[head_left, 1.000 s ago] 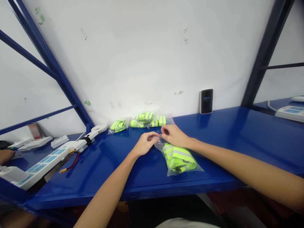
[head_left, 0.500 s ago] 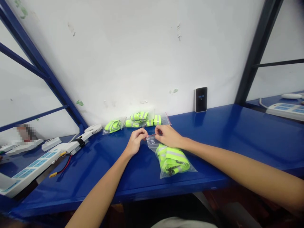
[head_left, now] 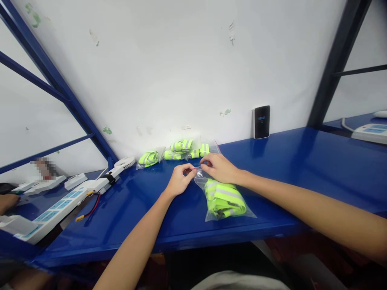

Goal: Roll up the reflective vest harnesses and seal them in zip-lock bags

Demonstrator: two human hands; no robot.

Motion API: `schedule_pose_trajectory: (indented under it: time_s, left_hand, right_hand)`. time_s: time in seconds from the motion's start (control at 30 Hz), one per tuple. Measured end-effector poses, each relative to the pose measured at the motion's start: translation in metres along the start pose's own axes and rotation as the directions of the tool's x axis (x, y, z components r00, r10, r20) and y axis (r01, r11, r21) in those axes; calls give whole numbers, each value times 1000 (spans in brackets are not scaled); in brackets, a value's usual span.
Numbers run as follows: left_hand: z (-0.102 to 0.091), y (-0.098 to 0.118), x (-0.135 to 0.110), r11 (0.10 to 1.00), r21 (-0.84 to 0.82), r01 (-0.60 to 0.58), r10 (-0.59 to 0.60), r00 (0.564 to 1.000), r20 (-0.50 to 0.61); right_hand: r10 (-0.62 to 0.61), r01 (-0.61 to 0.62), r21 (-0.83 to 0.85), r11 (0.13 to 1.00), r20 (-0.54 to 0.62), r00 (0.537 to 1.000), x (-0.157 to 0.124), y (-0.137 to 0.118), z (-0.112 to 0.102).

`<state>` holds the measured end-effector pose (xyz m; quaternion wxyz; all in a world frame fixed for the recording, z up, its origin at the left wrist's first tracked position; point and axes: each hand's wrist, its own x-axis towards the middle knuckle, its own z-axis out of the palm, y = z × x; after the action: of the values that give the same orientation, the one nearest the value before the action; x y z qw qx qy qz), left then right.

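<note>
A clear zip bag (head_left: 225, 199) lies on the blue shelf (head_left: 302, 173), filled with folded neon-yellow reflective straps. My left hand (head_left: 179, 181) and my right hand (head_left: 219, 167) both pinch the bag's top edge, a short gap between their fingertips. Both hands are closed on that seal strip. Behind them, against the white wall, sit three more filled bags of yellow straps (head_left: 177, 150).
A black phone (head_left: 261, 122) leans on the wall at the back right. At the left lie a white hand fan (head_left: 119, 167), a white power strip (head_left: 57, 209) and a red wire. Another person's hand (head_left: 7, 201) shows at the far left. A second power strip (head_left: 370, 133) sits far right.
The view has shifted slightly. My hands stay pinched on the bag's top edge, and my left fingers have slid a little along it; the bag lies in the same place.
</note>
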<state>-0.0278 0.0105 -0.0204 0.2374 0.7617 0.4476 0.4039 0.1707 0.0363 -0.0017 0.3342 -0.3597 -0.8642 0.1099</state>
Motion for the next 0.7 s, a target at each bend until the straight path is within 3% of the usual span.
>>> schedule_pose_trajectory:
  time_s: [0.1, 0.3, 0.7]
  left_hand:
    - [0, -3, 0, 999, -41, 20, -21, 999, -24]
    - [1, -3, 0, 998, -46, 32, -32, 999, 3]
    - [3, 2, -1, 994, 80, -75, 77, 997, -25]
  right_hand:
    - [-6, 6, 28, 1000, 24, 1000, 3, 0, -7]
    - [98, -99, 134, 986, 13, 995, 4, -2, -15]
    - [36, -50, 132, 990, 107, 994, 4, 0, -15]
